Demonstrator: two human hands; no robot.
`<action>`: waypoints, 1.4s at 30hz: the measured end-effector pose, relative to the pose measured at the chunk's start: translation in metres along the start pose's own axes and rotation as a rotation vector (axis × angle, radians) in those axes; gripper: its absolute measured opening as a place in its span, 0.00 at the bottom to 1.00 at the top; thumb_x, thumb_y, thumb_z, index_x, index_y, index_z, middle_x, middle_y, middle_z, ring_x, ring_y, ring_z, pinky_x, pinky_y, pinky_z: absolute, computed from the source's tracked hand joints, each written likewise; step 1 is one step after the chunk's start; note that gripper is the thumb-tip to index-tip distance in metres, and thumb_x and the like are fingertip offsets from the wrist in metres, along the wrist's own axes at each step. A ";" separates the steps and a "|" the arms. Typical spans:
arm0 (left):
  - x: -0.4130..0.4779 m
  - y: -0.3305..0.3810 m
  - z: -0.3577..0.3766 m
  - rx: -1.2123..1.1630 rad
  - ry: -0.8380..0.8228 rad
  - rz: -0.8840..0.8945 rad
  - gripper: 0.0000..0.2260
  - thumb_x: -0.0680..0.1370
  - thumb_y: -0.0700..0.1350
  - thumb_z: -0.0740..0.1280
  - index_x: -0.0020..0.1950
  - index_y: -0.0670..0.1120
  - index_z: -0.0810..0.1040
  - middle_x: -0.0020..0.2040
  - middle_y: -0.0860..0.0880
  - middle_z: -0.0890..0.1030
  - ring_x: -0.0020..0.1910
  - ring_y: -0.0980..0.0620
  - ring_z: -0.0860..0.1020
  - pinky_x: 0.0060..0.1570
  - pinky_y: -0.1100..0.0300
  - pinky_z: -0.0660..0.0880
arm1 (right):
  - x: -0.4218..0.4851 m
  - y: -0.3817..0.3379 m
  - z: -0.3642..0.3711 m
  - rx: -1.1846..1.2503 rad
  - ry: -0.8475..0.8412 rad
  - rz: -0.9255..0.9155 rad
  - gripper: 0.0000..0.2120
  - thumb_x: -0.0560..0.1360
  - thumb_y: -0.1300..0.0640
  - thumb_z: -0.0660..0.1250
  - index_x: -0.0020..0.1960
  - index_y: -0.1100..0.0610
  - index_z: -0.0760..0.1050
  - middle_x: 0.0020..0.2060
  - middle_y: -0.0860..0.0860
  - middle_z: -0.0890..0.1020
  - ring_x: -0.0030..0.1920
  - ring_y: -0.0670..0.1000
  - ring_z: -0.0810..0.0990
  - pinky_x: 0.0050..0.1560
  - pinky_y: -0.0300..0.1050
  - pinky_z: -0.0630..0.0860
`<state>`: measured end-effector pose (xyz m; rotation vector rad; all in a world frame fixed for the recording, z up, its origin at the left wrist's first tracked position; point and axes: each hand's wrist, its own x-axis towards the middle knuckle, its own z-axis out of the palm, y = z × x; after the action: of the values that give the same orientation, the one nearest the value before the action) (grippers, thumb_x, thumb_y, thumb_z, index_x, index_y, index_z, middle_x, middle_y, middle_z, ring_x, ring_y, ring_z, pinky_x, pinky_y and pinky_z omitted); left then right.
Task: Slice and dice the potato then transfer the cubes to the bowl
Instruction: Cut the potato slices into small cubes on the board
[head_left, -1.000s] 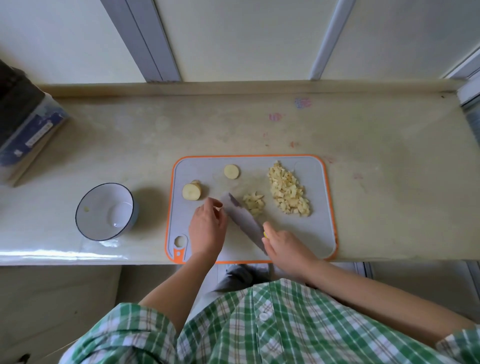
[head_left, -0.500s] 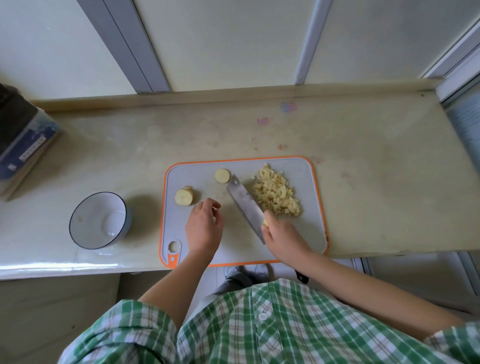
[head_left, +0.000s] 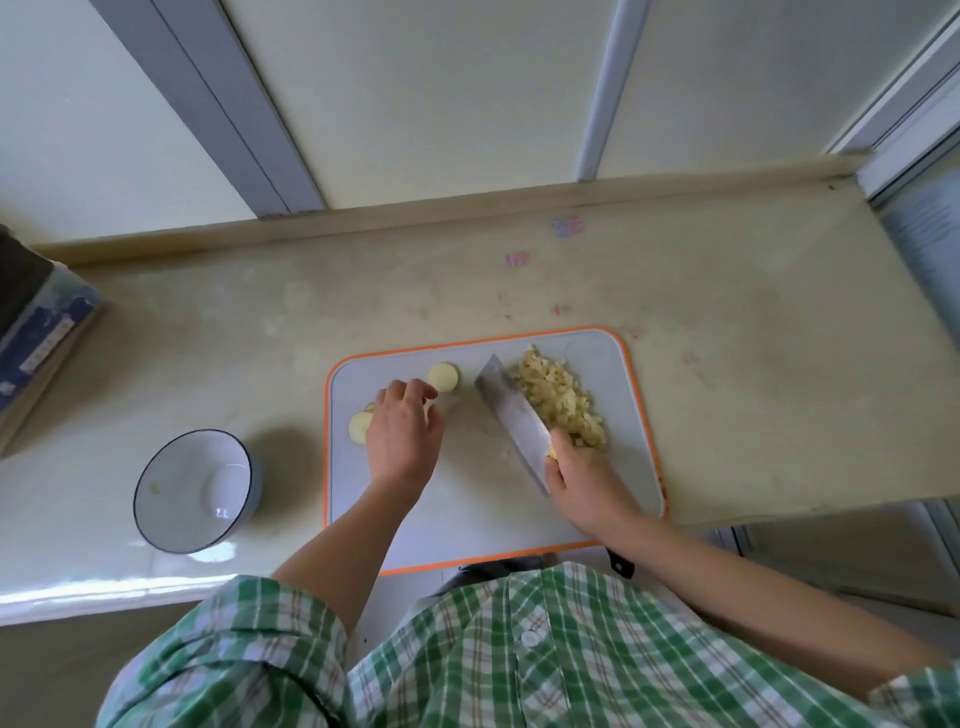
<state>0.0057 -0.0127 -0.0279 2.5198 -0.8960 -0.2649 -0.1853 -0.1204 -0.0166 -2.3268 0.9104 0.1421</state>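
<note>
A grey cutting board (head_left: 467, 509) with an orange rim lies on the counter. A heap of potato cubes (head_left: 561, 400) sits on its right half. My right hand (head_left: 584, 480) grips a knife (head_left: 511, 415) whose blade rests against the left side of the heap. A round potato slice (head_left: 443, 376) lies at the board's far edge. A potato chunk (head_left: 359, 427) lies at the left, partly hidden by my left hand (head_left: 402, 434), which hovers over it with curled fingers. An empty white bowl (head_left: 195, 491) with a dark rim stands left of the board.
A dark box with a blue label (head_left: 36, 332) sits at the counter's far left. The counter's front edge (head_left: 104, 592) runs just below the bowl. A raised ledge (head_left: 467, 208) and wall close the back. Bare counter lies right of the board.
The knife has pushed the small pile of cubes right into the large heap. My left hand has moved away from me, toward the potato chunk and slice.
</note>
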 end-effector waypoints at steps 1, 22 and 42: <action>0.007 0.000 0.001 0.011 -0.024 0.024 0.10 0.76 0.40 0.64 0.56 0.43 0.77 0.53 0.45 0.77 0.53 0.44 0.72 0.44 0.50 0.71 | 0.001 0.005 -0.004 0.002 0.028 0.043 0.04 0.79 0.60 0.56 0.46 0.57 0.62 0.36 0.64 0.77 0.37 0.65 0.76 0.33 0.48 0.59; 0.010 -0.017 -0.005 -0.151 0.031 0.057 0.08 0.70 0.32 0.69 0.43 0.43 0.75 0.44 0.47 0.73 0.43 0.43 0.74 0.37 0.53 0.71 | 0.006 -0.020 0.000 0.124 -0.090 -0.108 0.06 0.78 0.59 0.58 0.43 0.56 0.62 0.33 0.60 0.76 0.34 0.61 0.73 0.35 0.55 0.66; -0.041 -0.010 0.005 -0.245 0.217 -0.080 0.12 0.67 0.28 0.66 0.45 0.43 0.72 0.47 0.46 0.70 0.43 0.45 0.71 0.41 0.58 0.67 | -0.013 -0.030 0.016 0.036 -0.098 -0.174 0.07 0.79 0.59 0.57 0.54 0.63 0.67 0.36 0.64 0.77 0.38 0.65 0.76 0.36 0.55 0.67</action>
<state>-0.0224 0.0188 -0.0360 2.3058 -0.6374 -0.1146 -0.1738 -0.0862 -0.0095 -2.3306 0.6544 0.1645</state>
